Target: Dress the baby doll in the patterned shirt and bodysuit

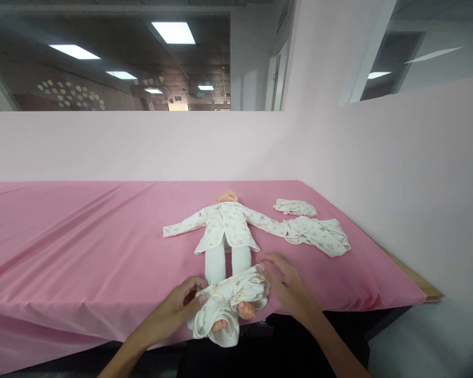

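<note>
A baby doll (pixel 215 265) lies on its back, feet toward me, wearing a white patterned jacket (pixel 225 223) with its arms spread. Small white patterned pants (pixel 236 289) are bunched around its lower legs, and both doll feet (pixel 246 310) stick out of the leg openings. My left hand (pixel 181 302) is closed, thumb and fingers pinching the left end of the pants' waistband. At the waistband's right end, my right hand (pixel 286 283) grips the cloth between thumb and fingers. The doll's white legs are bare of the pants above the waistband.
The doll rests on a pink-sheeted table (pixel 102 247), its feet at the front edge. To the right lie a folded patterned cloth (pixel 295 207) and a larger crumpled patterned garment (pixel 319 233), beside the doll's sleeve. Pale walls (pixel 142 147) with windows stand behind and to the right.
</note>
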`<action>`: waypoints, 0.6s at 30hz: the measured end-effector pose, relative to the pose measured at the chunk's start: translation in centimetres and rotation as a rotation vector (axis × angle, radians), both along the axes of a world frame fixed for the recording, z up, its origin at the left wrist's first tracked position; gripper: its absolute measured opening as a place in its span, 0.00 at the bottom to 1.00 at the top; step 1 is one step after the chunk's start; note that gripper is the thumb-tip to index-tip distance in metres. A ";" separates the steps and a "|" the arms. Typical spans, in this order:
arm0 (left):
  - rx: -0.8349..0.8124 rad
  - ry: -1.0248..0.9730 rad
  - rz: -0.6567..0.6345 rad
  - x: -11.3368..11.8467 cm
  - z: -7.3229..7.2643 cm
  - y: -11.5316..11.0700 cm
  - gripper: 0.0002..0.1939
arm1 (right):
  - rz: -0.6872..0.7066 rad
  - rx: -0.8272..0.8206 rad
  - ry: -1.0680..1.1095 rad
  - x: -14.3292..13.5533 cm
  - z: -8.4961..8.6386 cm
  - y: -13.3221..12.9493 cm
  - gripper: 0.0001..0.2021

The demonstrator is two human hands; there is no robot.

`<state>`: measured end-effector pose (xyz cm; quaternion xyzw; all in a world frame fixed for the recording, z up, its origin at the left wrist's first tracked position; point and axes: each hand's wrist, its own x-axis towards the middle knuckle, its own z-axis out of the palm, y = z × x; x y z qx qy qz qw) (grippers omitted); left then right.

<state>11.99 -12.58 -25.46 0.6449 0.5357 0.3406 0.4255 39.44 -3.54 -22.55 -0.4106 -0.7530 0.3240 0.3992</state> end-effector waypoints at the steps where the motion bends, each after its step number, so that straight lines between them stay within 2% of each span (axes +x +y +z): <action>1: -0.014 -0.018 -0.016 0.1 0.5 0.5 0.18 | 0.067 0.001 -0.043 -0.8 1.0 0.3 0.13; 5: 0.064 0.041 0.020 0.7 2.5 2.8 0.19 | 0.328 -0.002 -0.212 -4.5 4.1 1.3 0.08; 9: 0.077 -0.089 0.110 0.9 3.6 4.8 0.18 | 0.535 -0.210 -0.295 -6.9 4.7 2.6 0.09; 11: 0.048 -0.143 0.110 0.6 3.8 5.3 0.18 | 0.543 -0.313 -0.223 -7.0 4.3 3.5 0.12; 13: 0.033 -0.117 0.075 0.1 3.8 5.6 0.18 | 0.507 -0.369 -0.160 -6.4 3.6 4.5 0.15; 18: 0.025 0.051 -0.068 -1.6 3.4 5.7 0.19 | 0.344 -0.257 -0.207 -4.0 1.2 6.9 0.21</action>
